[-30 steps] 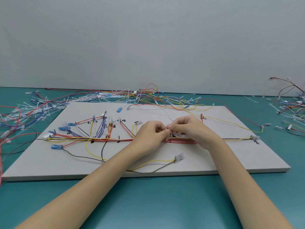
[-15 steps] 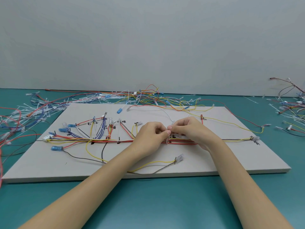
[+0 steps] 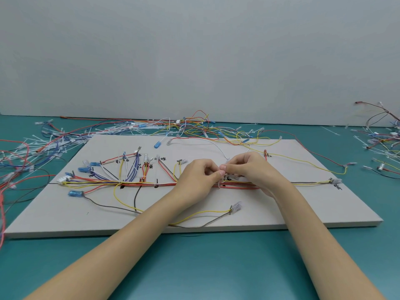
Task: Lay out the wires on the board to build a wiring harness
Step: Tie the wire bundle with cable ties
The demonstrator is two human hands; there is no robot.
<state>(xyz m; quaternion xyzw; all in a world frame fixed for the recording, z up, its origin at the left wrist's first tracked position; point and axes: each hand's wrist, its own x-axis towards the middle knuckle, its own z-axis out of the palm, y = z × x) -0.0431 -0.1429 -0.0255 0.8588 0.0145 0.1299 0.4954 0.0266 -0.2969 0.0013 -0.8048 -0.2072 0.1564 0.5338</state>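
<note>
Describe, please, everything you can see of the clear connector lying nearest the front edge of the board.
The clear connector is a small, translucent, plastic-looking housing lying tilted on the pale board, its open end pointing up and to the right. A yellow wire and a grey wire enter its lower left end and trail back toward the left forearm. It lies in front of the main bundle; neither hand touches it. Finer detail is too small to tell.

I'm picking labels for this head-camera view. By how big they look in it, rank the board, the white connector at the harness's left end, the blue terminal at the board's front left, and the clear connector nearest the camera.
1. board, by far
2. clear connector
3. blue terminal and white connector: too alike to rank

The clear connector lies nearest the camera, so its lead is unsure.
</note>
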